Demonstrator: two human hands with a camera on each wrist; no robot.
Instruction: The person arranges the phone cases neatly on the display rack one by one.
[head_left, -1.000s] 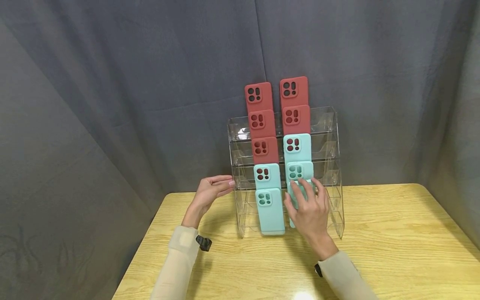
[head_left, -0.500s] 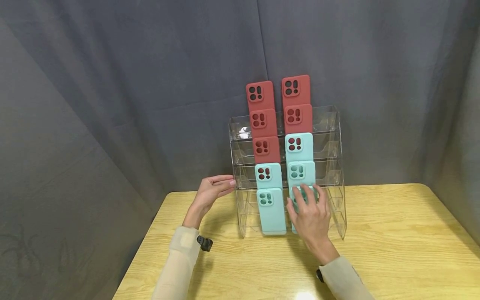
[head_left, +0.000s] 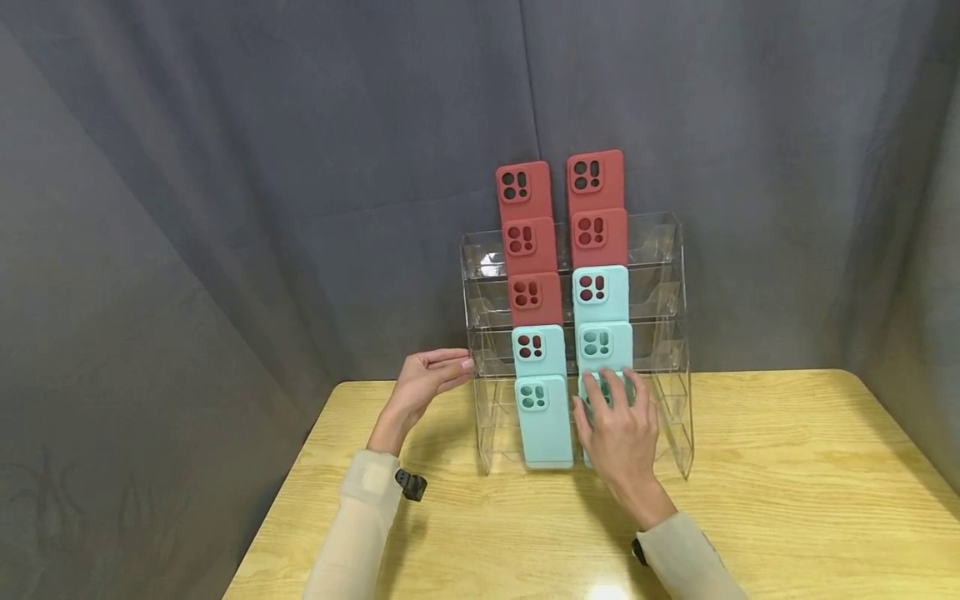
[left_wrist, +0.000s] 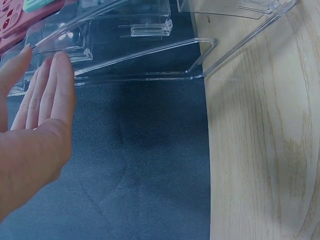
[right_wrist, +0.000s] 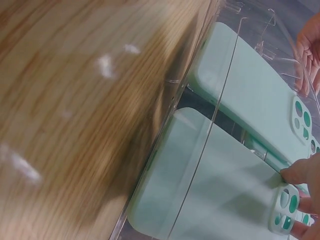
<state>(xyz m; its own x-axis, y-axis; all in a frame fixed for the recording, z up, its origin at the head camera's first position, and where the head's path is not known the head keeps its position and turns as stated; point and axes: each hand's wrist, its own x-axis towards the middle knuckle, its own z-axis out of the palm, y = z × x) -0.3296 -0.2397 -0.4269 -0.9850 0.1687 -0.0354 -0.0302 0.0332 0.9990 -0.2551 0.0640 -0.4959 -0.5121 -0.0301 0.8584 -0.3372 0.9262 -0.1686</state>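
Observation:
A clear acrylic tiered stand (head_left: 577,379) holds two columns of phone cases. My right hand (head_left: 621,433) holds the top of the lowest mint phone case (right_wrist: 220,185) in the right column. The thumb (right_wrist: 296,172) lies on its side edge, and fingers reach its top by the camera cutouts. This case sits behind the clear front lip of the bottom tier. Beside it stands the lowest left mint case (head_left: 544,429). My left hand (head_left: 423,383) is at the stand's left side, fingers straight, fingertips at the clear side panel; whether they press it I cannot tell.
Above are more mint cases (head_left: 602,298) and several red cases (head_left: 532,298), overlapping tier by tier. The stand is on a wooden table (head_left: 510,533), with a grey curtain (head_left: 337,167) behind. Small black devices (head_left: 410,485) sit at both wrists.
My right hand has moved down a little with the mint case, which now sits lower in the bottom tier. The left hand keeps its place at the stand. The view shifts slightly.

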